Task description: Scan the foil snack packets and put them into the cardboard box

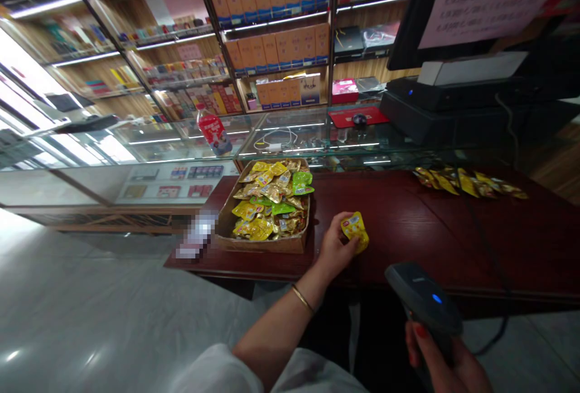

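My left hand grips a small yellow snack packet by its lower left side, just above the dark red table. In my right hand is a black barcode scanner with a blue light on top; its head points toward the table and the packet. To the left of my left hand stands an open cardboard box, filled with yellow, gold and green packets. On the table's right side lies a row of similar gold and yellow packets.
A glass display counter runs behind the table, bearing a red-labelled bottle, a white cable and a mouse on a red mat. A black monitor stands at the right. A blurred-out item lies at the table's left edge.
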A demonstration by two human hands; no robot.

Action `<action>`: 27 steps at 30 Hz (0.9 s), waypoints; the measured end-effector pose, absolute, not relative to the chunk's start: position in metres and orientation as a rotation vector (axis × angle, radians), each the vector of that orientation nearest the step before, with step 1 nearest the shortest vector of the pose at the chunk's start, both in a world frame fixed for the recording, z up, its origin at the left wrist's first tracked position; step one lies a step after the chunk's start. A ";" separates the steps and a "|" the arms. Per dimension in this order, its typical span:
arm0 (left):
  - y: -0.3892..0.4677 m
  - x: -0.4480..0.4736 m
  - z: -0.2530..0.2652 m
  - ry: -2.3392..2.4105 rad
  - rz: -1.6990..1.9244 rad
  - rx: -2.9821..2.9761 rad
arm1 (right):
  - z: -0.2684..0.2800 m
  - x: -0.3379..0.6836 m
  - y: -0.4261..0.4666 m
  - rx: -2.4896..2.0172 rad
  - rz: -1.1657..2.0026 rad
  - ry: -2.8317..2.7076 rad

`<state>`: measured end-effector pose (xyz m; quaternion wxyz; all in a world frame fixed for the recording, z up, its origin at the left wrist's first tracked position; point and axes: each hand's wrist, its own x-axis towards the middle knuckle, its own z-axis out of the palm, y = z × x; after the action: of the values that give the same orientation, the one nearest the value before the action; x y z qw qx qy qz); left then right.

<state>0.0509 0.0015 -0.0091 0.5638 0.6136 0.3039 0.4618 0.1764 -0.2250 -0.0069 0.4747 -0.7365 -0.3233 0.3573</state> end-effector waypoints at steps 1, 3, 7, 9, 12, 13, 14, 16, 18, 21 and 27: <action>0.002 0.050 -0.009 0.720 1.064 1.479 | -0.008 0.176 -0.225 -1.798 0.874 -0.805; 0.002 0.049 -0.008 0.744 1.040 1.576 | -0.008 0.176 -0.224 -1.791 0.866 -0.817; 0.003 0.047 -0.005 0.759 1.054 1.699 | -0.002 0.175 -0.222 -1.780 0.852 -0.853; 0.003 0.047 -0.003 0.757 1.053 1.741 | 0.002 0.175 -0.223 -1.784 0.835 -0.867; 0.003 0.046 0.000 0.748 1.052 1.800 | 0.007 0.176 -0.224 -1.802 0.815 -0.883; 0.002 0.046 0.001 0.748 1.052 1.811 | 0.008 0.176 -0.225 -1.809 0.807 -0.893; 0.002 0.046 0.001 0.752 1.047 1.819 | 0.010 0.176 -0.225 -1.812 0.802 -0.904; 0.002 0.046 0.001 0.775 1.038 1.817 | 0.012 0.176 -0.224 -1.806 0.787 -0.922; 0.003 0.048 -0.001 0.799 1.031 1.810 | 0.014 0.174 -0.223 -1.787 0.763 -0.936; 0.003 0.050 -0.002 0.805 1.034 1.805 | 0.015 0.172 -0.220 -1.779 0.737 -0.973; 0.003 0.048 -0.002 0.750 1.060 1.785 | 0.016 0.173 -0.222 -1.781 0.743 -1.002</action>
<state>0.0482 0.0029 -0.0022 0.4502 0.7222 0.3032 0.4287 0.1735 -0.2221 0.0157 0.4648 -0.7252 -0.4080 0.3026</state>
